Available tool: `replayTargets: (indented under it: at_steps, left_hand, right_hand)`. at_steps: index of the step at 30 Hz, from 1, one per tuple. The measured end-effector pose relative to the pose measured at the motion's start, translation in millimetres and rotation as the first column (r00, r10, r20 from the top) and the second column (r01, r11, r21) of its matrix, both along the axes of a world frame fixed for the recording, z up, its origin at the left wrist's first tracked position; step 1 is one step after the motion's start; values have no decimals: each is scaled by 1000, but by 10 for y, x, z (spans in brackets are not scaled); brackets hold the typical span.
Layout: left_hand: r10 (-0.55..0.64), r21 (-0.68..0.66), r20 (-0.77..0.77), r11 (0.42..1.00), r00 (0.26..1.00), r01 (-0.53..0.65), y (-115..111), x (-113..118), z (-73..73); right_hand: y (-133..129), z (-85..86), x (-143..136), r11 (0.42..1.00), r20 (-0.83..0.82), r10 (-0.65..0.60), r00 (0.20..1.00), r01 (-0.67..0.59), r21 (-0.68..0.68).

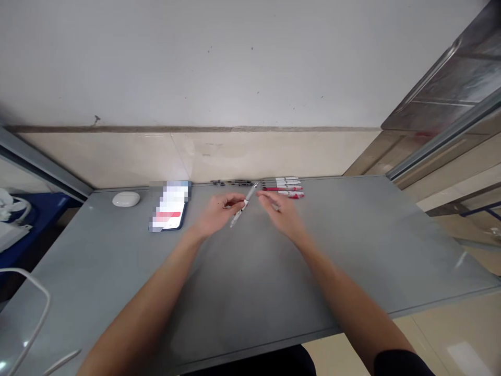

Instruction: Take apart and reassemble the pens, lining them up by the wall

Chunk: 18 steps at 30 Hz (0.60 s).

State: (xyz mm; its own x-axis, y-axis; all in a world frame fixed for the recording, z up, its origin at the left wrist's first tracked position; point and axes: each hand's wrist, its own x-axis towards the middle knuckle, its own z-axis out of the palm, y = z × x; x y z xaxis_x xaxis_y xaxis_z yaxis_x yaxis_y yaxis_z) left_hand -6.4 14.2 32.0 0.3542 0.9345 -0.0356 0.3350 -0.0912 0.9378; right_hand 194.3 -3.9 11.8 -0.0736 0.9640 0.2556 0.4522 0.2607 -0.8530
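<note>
I hold a pen (243,204) in my left hand (216,213), above the grey worktop (352,245) near its far edge. My left fingers (234,199) are closed around the middle of the pen's clear barrel, which slants from lower left up to the upper right, its tip rising past my fingers toward the wall. My right hand (282,211) sits just beside it, the fingers (267,195) loosely curled and reaching toward the pen's upper end; I cannot tell whether they touch it.

Behind my hands, a row of red and white pens (283,187) lies against the wall, with a few darker pens (231,183) to their left. Any print on them is too small to read. A phone (170,211) lies to the left of my left hand, its screen blurred so nothing on it can be read. Further left rests a small white case (126,199).
</note>
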Motion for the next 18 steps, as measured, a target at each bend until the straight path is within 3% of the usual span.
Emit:
replayTargets:
  at_steps: [4,9,18]
  left_hand:
    - [-31,-223,250,971,968,89,-100,33,-51]
    - [-51,-270,363,950,930,158,-175,102,-139]
    - [97,-281,342,960,935,3,-199,207,-364]
  right_hand:
    - [11,103,-52,994,-333,-34,942,-1,-106]
    - [13,69,-116,990,-544,5,839,-79,-114]
    - [118,-131,-220,975,-758,-205,619,62,-212]
